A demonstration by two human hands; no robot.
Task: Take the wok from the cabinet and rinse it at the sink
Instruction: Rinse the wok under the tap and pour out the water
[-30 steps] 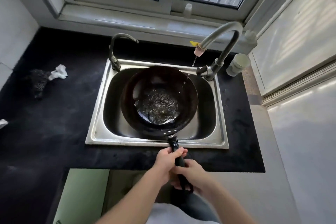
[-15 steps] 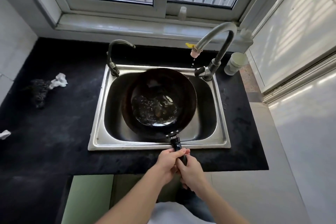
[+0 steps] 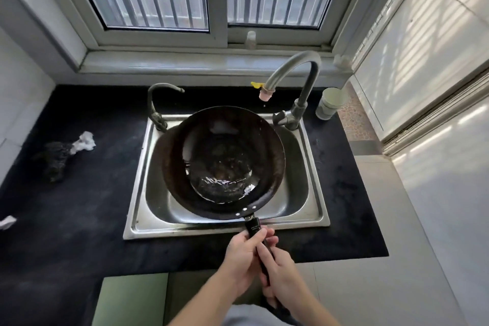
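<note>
Wok (image 3: pixel 223 163) sits in the sink (image 3: pixel 136 193) basin, just ahead of the fingers, bowl up. It appears tipped slightly toward the person, since a shallow pool of water (image 3: pixel 222 184) lies in the near side of the bowl. Both hands are on the long black handle (image 3: pixel 253 227), which crosses the near sink rim toward the person. Left hand (image 3: pixel 242 254) grips the handle forward, closest to the riveted joint, with fingers (image 3: pixel 260 234) curled over the top. Right hand (image 3: pixel 283 272) grips directly behind it, wrapped round the rear part of the handle. Neither hand touches the bowl. Tall tap (image 3: pixel 291 71) arches beyond the fingers and to the right, its nozzle over the wok's far right rim; no stream visible, a drop at most. Judgement: dark metal wok, rigid and likely heavy. The water adds a shifting load well out from the fingers, so a two-handed hold on the handle is the sensible place. A wet handle may be slippery; a firm grip near the joint should give the best control when tilting. Step in hand looks like swirling or pouring out the rinse water. On the tabletop (image 3: pixel 66 219), far left of the fingers: crumpled white paper (image 3: pixel 84 141) beside a dark scrubber (image 3: pixel 57 157). A pale cup (image 3: pixel 330 106) stands just right of the tap.
</note>
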